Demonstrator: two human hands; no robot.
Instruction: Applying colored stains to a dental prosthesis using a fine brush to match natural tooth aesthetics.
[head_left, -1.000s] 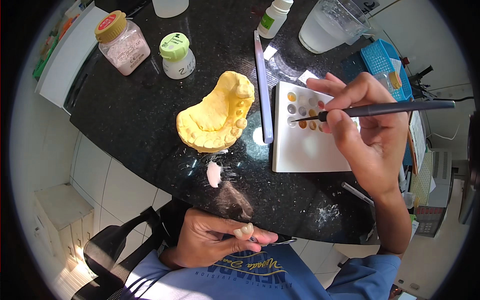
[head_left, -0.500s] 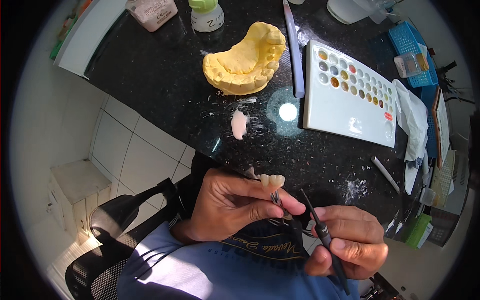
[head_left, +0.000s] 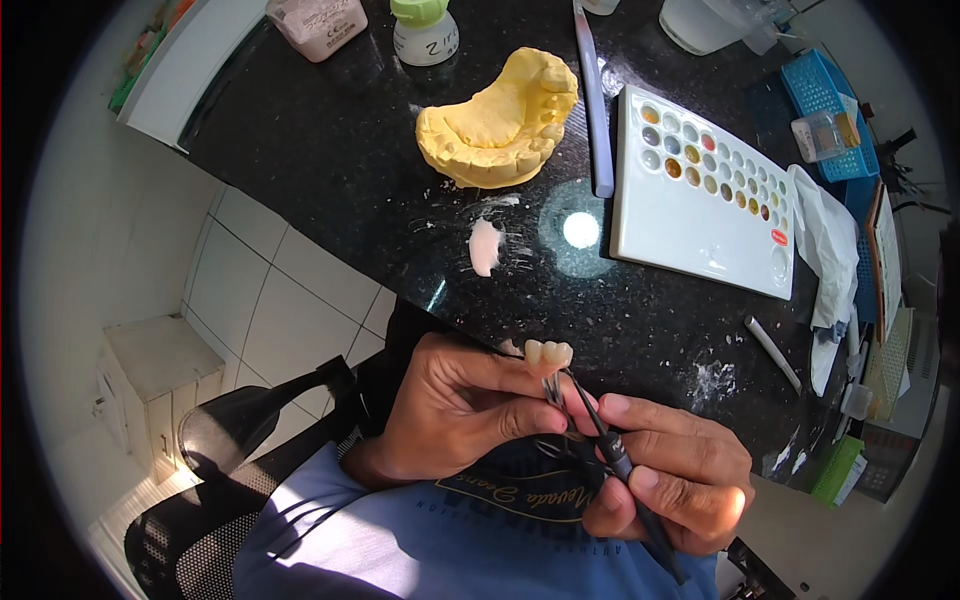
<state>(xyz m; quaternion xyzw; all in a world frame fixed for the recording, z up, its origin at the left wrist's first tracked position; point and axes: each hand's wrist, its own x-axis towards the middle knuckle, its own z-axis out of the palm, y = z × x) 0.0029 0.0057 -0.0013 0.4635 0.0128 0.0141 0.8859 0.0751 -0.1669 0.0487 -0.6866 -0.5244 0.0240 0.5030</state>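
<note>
My left hand (head_left: 470,405) is closed on a slim metal clamp (head_left: 556,398) that grips a cream-coloured piece of several joined false teeth (head_left: 548,355). My right hand (head_left: 680,470) has its fingers wrapped on a dark fine brush (head_left: 620,462), whose tip meets the underside or near side of the teeth; exact contact is too small to tell. Above the hands lie a yellow dental cast (head_left: 492,135), a smear of pale pink paste (head_left: 485,247) and a white palette (head_left: 700,240) with many wells of coloured pigment.
A long lavender tool (head_left: 600,150) lies beside the palette. Jars (head_left: 425,35) and a clear cup (head_left: 700,20) stand at the back. Crumpled tissue (head_left: 820,250), a pale stick (head_left: 770,355) and blue baskets (head_left: 815,80) are at the right. A black chair (head_left: 230,430) is at lower left.
My right hand with the brush has come down from the palette to the false teeth beside my left hand. Over the last half second the brush tip has risen closer to the teeth.
</note>
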